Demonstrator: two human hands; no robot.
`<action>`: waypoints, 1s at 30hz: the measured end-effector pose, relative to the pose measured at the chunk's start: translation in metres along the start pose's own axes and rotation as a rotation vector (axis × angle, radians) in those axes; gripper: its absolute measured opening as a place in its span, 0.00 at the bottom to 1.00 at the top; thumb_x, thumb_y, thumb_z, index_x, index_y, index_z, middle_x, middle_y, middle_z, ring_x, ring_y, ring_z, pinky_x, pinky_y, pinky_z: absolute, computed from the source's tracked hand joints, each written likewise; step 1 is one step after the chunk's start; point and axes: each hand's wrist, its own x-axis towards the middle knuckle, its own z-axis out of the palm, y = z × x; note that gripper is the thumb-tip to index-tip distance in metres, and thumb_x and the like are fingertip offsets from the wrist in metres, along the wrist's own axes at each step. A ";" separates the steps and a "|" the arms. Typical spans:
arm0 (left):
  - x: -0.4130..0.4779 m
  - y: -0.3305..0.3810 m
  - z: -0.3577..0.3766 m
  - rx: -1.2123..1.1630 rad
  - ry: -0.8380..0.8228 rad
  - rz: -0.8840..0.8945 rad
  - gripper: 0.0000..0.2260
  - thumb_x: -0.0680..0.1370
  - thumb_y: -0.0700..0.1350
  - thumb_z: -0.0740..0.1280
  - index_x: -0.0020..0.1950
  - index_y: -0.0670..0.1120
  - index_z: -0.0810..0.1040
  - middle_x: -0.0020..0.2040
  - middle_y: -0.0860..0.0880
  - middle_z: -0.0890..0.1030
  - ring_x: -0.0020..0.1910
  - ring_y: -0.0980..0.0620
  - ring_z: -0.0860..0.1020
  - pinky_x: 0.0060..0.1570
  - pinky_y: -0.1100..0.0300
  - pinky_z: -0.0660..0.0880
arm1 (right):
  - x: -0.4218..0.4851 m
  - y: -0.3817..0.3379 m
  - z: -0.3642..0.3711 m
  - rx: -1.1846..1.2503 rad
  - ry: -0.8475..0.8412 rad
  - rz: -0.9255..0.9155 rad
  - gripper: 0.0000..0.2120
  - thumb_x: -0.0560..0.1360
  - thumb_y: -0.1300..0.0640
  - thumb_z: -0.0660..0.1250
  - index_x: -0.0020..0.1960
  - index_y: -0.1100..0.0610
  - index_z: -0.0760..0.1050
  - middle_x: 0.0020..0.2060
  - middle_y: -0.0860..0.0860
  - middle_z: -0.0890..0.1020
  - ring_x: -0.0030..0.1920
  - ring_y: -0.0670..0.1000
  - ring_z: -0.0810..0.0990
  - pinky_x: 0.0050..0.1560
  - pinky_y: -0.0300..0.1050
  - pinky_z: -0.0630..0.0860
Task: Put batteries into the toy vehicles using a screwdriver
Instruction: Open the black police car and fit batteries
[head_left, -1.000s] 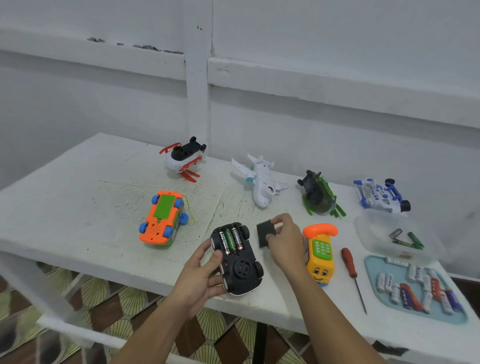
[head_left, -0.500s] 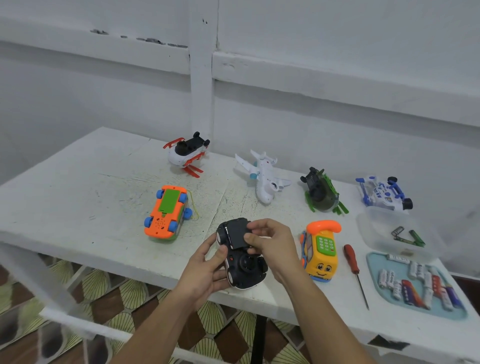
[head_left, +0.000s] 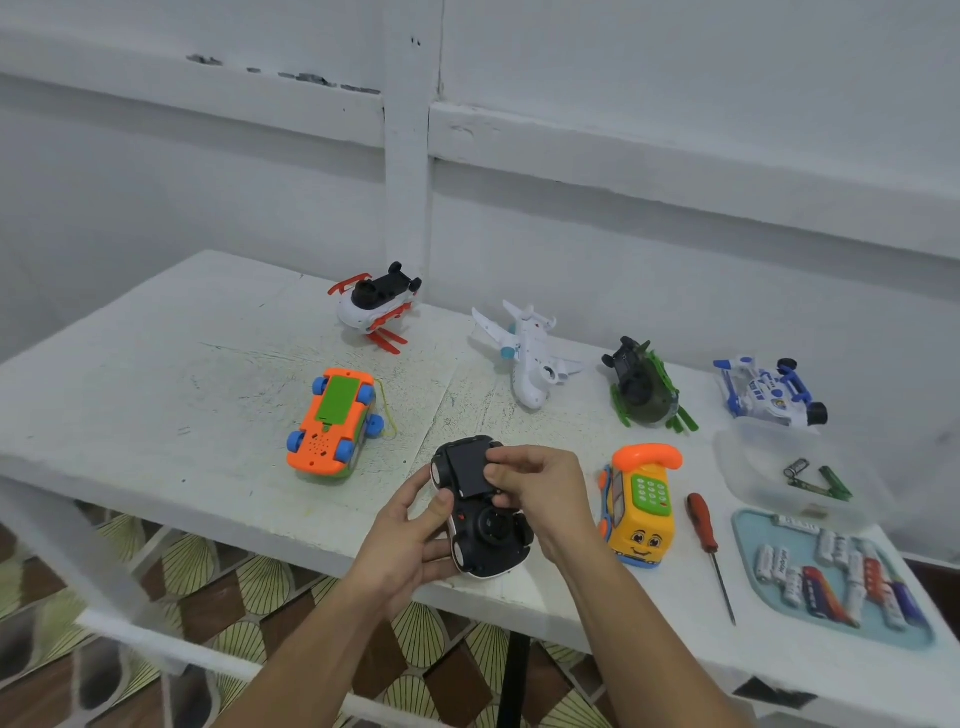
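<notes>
black toy car (head_left: 488, 535) lies belly-up at the front edge of the desk (head_left: 156, 389), nose toward the camera. left hand (head_left: 410, 540) grips its left side, thumb on the underside, fingers wrapped below. right hand (head_left: 545, 493) pinches the black battery cover (head_left: 467, 467) between thumb and fingertips; the cover sits over the compartment on the far half of the car. can't tell if it's fully seated. batteries inside the car are hidden by the cover.

screwdriver (head_left: 701, 525), red handle, lies untouched on the desk right of the yellow phone-bus toy (head_left: 641, 506), tip pointing toward the front edge. just right of it, a light blue tray (head_left: 748, 535) holds loose batteries (head_left: 831, 582). behind the tray is a clear plastic tub (head_left: 753, 467) with a few small green and grey parts, too small to identify.

other toys: orange car (head_left: 332, 423) upside down, left of the hands, green cover on. back row along the wall, left to right: white-red helicopter (head_left: 374, 306), white plane (head_left: 530, 358), green helicopter (head_left: 644, 387), blue-white vehicle (head_left: 769, 389), all tipped on side or back.
</notes>
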 end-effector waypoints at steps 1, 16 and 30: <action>0.000 0.000 0.000 0.006 0.001 0.000 0.19 0.79 0.46 0.66 0.69 0.58 0.68 0.53 0.40 0.85 0.45 0.37 0.85 0.38 0.51 0.82 | 0.000 0.000 -0.001 0.016 -0.003 0.008 0.08 0.72 0.69 0.71 0.42 0.57 0.82 0.37 0.54 0.84 0.32 0.49 0.80 0.33 0.37 0.77; -0.001 0.000 0.003 0.023 0.026 0.014 0.19 0.79 0.47 0.66 0.68 0.59 0.69 0.51 0.40 0.85 0.44 0.38 0.85 0.37 0.51 0.82 | 0.002 0.000 0.002 0.084 0.037 0.043 0.07 0.71 0.70 0.72 0.41 0.59 0.82 0.37 0.55 0.83 0.32 0.48 0.80 0.31 0.35 0.76; -0.003 0.003 0.006 0.041 0.042 0.010 0.16 0.80 0.47 0.66 0.65 0.60 0.70 0.48 0.41 0.86 0.42 0.38 0.85 0.35 0.53 0.81 | 0.004 0.000 0.006 -0.055 0.107 0.028 0.07 0.69 0.67 0.75 0.41 0.55 0.83 0.38 0.55 0.84 0.34 0.50 0.81 0.32 0.37 0.75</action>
